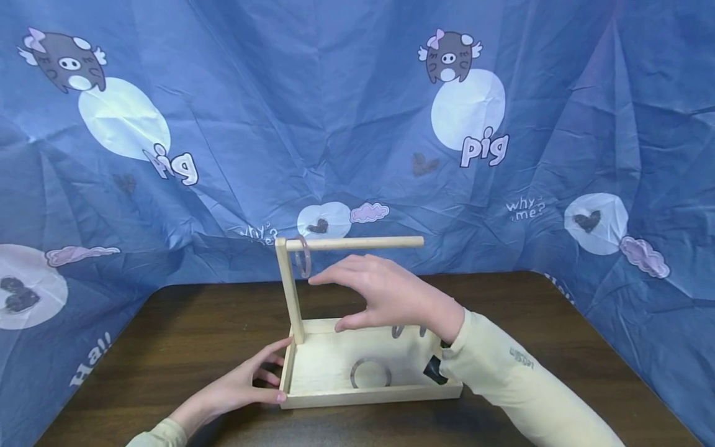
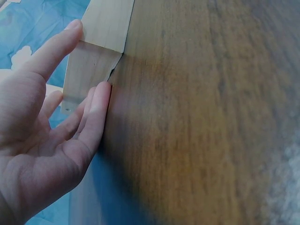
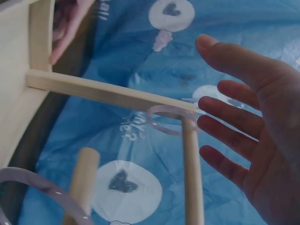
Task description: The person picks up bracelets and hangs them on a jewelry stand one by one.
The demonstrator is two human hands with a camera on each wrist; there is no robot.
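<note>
A wooden stand [image 1: 371, 397] has a shallow tray base, an upright post [image 1: 289, 292] at its left and a horizontal dowel [image 1: 357, 243] reaching right. A translucent purplish ring [image 1: 303, 256] hangs on the dowel close to the post. My right hand [image 1: 385, 288] is just below the dowel, fingers spread and holding nothing, its fingertips near that ring. My left hand [image 1: 240, 382] touches the tray's left end, thumb at the front corner and fingers along the end wall. Another ring [image 1: 371, 374] lies inside the tray.
Two more rings [image 1: 397, 331] show partly below my right wrist. A second dowel [image 3: 84, 176] with a ring [image 3: 44, 185] near it appears in the right wrist view. Something black [image 1: 434, 370] is at the tray's right side. Behind the brown table [image 1: 212, 316] hangs a blue printed cloth [image 1: 313, 124].
</note>
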